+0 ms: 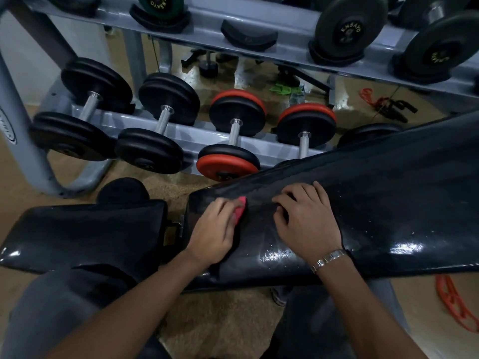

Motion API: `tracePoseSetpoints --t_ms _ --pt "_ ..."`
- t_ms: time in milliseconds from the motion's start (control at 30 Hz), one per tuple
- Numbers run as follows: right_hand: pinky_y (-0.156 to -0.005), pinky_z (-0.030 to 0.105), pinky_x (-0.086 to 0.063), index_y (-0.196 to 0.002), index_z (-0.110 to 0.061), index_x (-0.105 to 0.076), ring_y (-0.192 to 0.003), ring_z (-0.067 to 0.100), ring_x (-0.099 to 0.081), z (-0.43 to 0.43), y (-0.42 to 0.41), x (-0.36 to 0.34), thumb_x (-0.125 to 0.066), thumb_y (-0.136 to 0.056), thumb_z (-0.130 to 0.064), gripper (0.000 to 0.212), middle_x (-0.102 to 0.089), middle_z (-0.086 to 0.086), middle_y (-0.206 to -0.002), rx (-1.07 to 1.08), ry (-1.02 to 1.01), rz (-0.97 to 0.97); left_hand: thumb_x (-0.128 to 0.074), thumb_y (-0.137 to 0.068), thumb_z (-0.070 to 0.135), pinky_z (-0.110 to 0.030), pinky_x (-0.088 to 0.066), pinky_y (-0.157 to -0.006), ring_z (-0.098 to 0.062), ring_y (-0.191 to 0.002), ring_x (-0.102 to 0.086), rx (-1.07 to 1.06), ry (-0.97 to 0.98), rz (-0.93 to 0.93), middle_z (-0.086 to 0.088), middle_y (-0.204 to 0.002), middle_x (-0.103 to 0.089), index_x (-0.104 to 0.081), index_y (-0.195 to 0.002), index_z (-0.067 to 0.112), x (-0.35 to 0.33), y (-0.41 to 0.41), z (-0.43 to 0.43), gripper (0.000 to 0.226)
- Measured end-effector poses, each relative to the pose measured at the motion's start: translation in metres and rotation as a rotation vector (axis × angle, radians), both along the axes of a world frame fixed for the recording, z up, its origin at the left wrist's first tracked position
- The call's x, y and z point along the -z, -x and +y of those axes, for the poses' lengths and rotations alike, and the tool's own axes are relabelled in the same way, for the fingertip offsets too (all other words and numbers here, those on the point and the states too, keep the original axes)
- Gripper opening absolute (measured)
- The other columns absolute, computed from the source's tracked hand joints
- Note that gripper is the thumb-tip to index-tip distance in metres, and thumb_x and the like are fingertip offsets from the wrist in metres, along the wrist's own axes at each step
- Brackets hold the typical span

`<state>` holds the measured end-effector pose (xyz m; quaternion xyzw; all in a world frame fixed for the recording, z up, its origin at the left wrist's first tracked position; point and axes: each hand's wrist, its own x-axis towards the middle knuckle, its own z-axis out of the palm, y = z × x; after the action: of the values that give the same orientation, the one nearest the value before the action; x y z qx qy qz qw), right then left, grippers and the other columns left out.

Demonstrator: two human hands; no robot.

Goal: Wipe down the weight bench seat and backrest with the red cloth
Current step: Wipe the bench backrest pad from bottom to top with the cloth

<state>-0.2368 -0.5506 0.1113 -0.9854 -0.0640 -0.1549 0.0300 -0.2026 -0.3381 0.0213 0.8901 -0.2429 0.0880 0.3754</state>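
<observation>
The black padded backrest slopes up to the right, and the black seat lies at lower left with a gap and hinge between them. My left hand grips the red cloth against the backrest's lower end; only a small part of the cloth shows past my fingers. My right hand rests on the backrest just right of the cloth, its fingers bent against the pad and holding nothing. A metal watch is on that wrist.
A grey dumbbell rack stands close behind the bench with black and red-banded dumbbells. An orange band lies on the floor at lower right. A black roller pad sits beyond the seat.
</observation>
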Motion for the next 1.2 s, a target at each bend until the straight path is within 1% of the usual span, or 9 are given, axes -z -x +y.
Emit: tracePoseSetpoints --t_ms 100,167,333,400,567,667,800,967,1200 --pt "-0.120 0.052 -0.030 -0.105 -0.025 -0.075 -0.112 0.022 -0.058 0.000 0.000 -0.001 -0.064 -0.086 -0.026 0.022 -0.065 -0.002 -0.109 0.005 0.002 -0.008 -0.041 -0.095 0.017 -0.048 -0.049 -0.087 -0.025 -0.099 -0.056 -0.252 0.002 0.105 -0.002 -0.110 -0.053 -0.054 -0.120 0.020 0.001 -0.011 -0.008 0.028" --pt "-0.119 0.053 -0.032 -0.104 -0.024 -0.075 -0.112 0.022 -0.057 0.000 0.000 0.000 -0.065 -0.086 -0.025 0.021 -0.065 -0.002 -0.109 0.007 0.002 -0.023 -0.043 -0.095 0.016 -0.046 -0.048 -0.085 -0.025 -0.098 -0.056 -0.287 0.026 0.117 -0.001 -0.109 -0.051 -0.054 -0.118 0.020 -0.007 -0.006 -0.021 0.025" --pt "-0.118 0.053 -0.032 -0.104 -0.024 -0.075 -0.112 0.022 -0.056 0.000 0.000 0.002 -0.066 -0.085 -0.024 0.021 -0.065 -0.001 -0.108 -0.001 -0.002 -0.025 -0.047 -0.101 0.014 -0.038 -0.051 -0.088 -0.024 -0.102 -0.059 0.105 0.002 -0.060 -0.004 -0.115 -0.055 -0.055 -0.137 0.011 -0.002 0.034 0.002 0.037" --pt "-0.118 0.053 -0.032 -0.105 -0.024 -0.075 -0.112 0.022 -0.056 0.000 0.000 0.002 -0.066 -0.086 -0.024 0.021 -0.065 -0.002 -0.109 0.000 -0.001 -0.019 -0.046 -0.101 0.013 -0.039 -0.052 -0.091 -0.023 -0.105 -0.059 0.134 -0.047 -0.067 -0.004 -0.117 -0.056 -0.055 -0.137 0.010 0.006 0.032 0.016 0.037" --pt "-0.118 0.055 -0.033 -0.105 -0.023 -0.075 -0.112 0.023 -0.058 -0.001 0.000 0.001 -0.064 -0.087 -0.024 0.022 -0.064 -0.002 -0.109 0.001 0.000 -0.012 -0.041 -0.098 0.017 -0.048 -0.050 -0.085 -0.025 -0.097 -0.057 -0.278 0.042 0.094 -0.004 -0.109 -0.054 -0.057 -0.122 0.015 0.000 0.021 -0.012 0.029" --pt "-0.118 0.054 -0.032 -0.105 -0.024 -0.075 -0.112 0.023 -0.057 0.000 0.000 0.002 -0.064 -0.087 -0.024 0.021 -0.064 -0.002 -0.109 0.002 -0.002 -0.014 -0.043 -0.100 0.019 -0.041 -0.051 -0.085 -0.024 -0.099 -0.057 -0.040 0.007 -0.028 -0.005 -0.113 -0.056 -0.056 -0.134 0.011 -0.005 0.043 -0.016 0.037" --pt "-0.118 0.054 -0.032 -0.105 -0.024 -0.075 -0.112 0.022 -0.058 0.000 0.001 0.002 -0.064 -0.087 -0.025 0.022 -0.064 -0.002 -0.109 -0.005 -0.003 -0.014 -0.046 -0.099 0.018 -0.040 -0.051 -0.086 -0.028 -0.100 -0.059 0.277 -0.172 -0.158 -0.010 -0.119 -0.059 -0.056 -0.133 0.008 0.005 0.041 0.014 0.037" --pt "-0.119 0.053 -0.032 -0.106 -0.024 -0.075 -0.112 0.022 -0.058 0.000 0.001 0.000 -0.063 -0.087 -0.025 0.023 -0.064 -0.002 -0.110 0.002 -0.002 -0.009 -0.041 -0.098 0.020 -0.047 -0.051 -0.082 -0.025 -0.095 -0.057 -0.195 -0.024 0.054 -0.004 -0.109 -0.054 -0.055 -0.126 0.015 -0.006 0.023 -0.014 0.032" --pt "-0.118 0.054 -0.033 -0.105 -0.024 -0.075 -0.113 0.022 -0.057 0.000 0.002 0.001 -0.064 -0.086 -0.025 0.022 -0.064 -0.002 -0.110 -0.013 -0.019 -0.002 -0.049 -0.095 0.018 -0.039 -0.049 -0.082 -0.029 -0.094 -0.058 0.378 -0.194 -0.263 -0.011 -0.116 -0.060 -0.051 -0.132 0.011 0.001 0.047 0.006 0.037"
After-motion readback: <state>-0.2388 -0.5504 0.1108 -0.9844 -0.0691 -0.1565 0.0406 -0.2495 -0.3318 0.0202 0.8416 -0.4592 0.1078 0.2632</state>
